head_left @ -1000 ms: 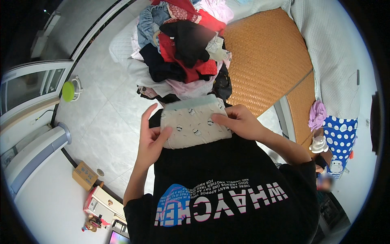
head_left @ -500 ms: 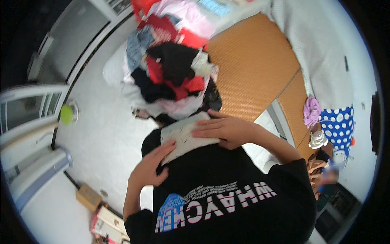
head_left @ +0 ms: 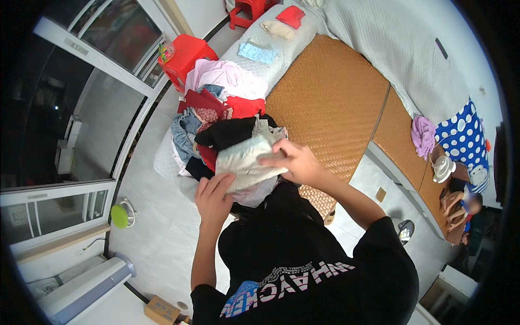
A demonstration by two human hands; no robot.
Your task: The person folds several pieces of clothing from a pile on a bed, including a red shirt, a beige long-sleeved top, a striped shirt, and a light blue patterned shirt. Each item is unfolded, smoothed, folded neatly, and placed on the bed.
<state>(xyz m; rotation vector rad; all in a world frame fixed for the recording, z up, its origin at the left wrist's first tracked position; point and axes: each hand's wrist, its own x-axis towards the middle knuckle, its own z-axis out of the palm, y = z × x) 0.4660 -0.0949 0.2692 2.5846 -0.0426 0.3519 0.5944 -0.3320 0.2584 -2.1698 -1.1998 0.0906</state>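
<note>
A folded pale cream garment (head_left: 241, 162), light and crumpled at its edges, is held up in front of my body. My left hand (head_left: 213, 196) grips its near left corner, with the fingers bent over the edge. On the other side, my right hand (head_left: 297, 161) pinches its right edge between thumb and fingers. Right behind the garment rises a heap of loose clothes. In it are a black garment (head_left: 225, 132), blue denim (head_left: 185, 132), dark red cloth (head_left: 197, 103) and a pink-white cloth (head_left: 230, 78).
Folded light blue (head_left: 257, 52), cream (head_left: 277, 30) and red (head_left: 291, 16) garments lie on the padded seat at the far end. A woven brown mat (head_left: 330, 92) covers the seat to the right. Red stools (head_left: 189, 57) stand far left. Another person (head_left: 460, 211) sits far right.
The garment has gone from lying against my shirt under flattened hands to being lifted away, held by its edges before the heap. My view has shifted, showing more of the far seat.
</note>
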